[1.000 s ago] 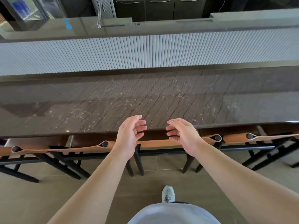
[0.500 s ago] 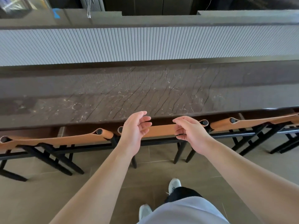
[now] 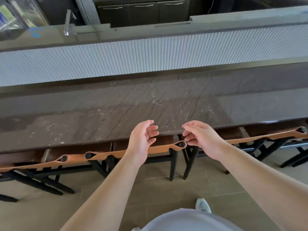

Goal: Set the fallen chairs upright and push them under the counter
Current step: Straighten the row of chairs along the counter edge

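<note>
At six o'clock a grey shirt (image 3: 191, 220) filled the bottom edge, with a pale shoe (image 3: 202, 205) on the tiled floor (image 3: 158, 190) just beyond it. Both forearms reached forward from there. The left hand (image 3: 141, 140) hung in the air with its fingers (image 3: 152, 133) loosely curled and a little spread, holding nothing. The right hand (image 3: 200, 137) was likewise free, its fingers (image 3: 188, 126) loosely bent, the lower ones just beside the end of a chair's tan strap. Below the hands, from nine to three o'clock, the chairs (image 3: 173, 157) stood upright on black legs, tucked beneath the edge of the dark marble tabletop (image 3: 116, 112). Past it, towards twelve o'clock, ran a ribbed white panel (image 3: 150, 55), then dark cabinets (image 3: 143, 10).
</note>
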A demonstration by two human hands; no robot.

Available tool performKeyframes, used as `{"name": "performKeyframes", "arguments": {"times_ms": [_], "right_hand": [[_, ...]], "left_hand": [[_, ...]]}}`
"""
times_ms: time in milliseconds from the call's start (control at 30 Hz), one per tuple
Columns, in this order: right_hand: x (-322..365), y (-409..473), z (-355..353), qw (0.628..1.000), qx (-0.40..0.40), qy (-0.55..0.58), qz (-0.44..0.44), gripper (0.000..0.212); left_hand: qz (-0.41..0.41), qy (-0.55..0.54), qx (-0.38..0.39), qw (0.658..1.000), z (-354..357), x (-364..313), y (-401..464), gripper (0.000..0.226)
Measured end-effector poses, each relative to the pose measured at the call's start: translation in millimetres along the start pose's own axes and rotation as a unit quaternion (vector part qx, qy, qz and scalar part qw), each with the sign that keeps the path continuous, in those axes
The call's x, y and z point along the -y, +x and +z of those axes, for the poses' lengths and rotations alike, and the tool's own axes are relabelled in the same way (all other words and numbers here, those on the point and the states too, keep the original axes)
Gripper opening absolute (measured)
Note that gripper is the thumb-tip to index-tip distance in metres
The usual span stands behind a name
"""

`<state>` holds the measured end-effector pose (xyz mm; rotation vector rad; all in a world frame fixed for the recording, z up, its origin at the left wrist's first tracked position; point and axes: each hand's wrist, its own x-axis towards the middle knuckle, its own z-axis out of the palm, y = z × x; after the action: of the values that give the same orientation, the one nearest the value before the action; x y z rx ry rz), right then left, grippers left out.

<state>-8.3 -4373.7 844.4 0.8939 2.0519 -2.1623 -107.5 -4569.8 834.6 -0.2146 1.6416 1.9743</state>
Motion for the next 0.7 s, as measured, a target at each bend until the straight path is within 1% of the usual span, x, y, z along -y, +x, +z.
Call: {"name": "performKeyframes", "arguments": {"times_ms": [133,300,433,533,700], "right_hand": [[-9,22,-73,0.999,0.004,0.024,0.026,0.013],[-19,42,-144,0.998,0.023,0.034,0.046,0.012],[-23,54,-179,0.997,0.033,0.039,0.061,0.01],[-28,62,-190,0.996,0.035,0.043,0.072,0.01],[-40,67,-193,0.993,0.042,0.066,0.089,0.012]], "left_hand": [[-0.022,0.014,-0.008,1.0,76,25,16,0.034],[-0.026,-0.002,-0.038,0.999,137,44,23,0.037],[-0.043,0.008,-0.078,0.996,160,57,21,0.039],[-0.063,0.011,-0.116,0.991,167,65,22,0.039],[-0.06,0.021,-0.128,0.99,164,77,28,0.03]]}}
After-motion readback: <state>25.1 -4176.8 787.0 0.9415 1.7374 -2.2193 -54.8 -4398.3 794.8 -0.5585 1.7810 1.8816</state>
